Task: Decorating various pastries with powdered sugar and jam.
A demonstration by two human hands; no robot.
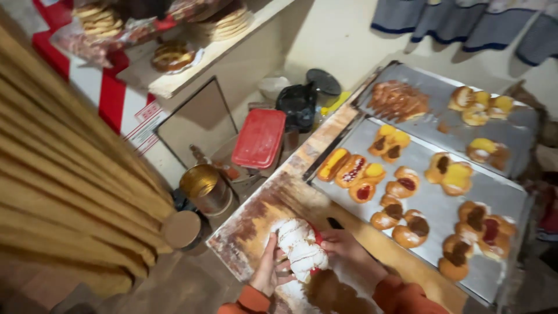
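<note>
Holding a white sugar-dusted braided pastry [299,249] over the near-left corner of the floured wooden tabletop [256,218]; left hand [268,268] cupped closed on its side, right hand [347,249] closed on the other. Judged mid-shaping or coating; steady two-handed support needed next. Red item beneath pastry partly hidden, unidentifiable. Forearms cut off by the frame's bottom edge.

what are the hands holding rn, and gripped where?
Both hold one white sugar-dusted pastry over the wooden table: left hand on its left side, right hand on its right side.
</note>
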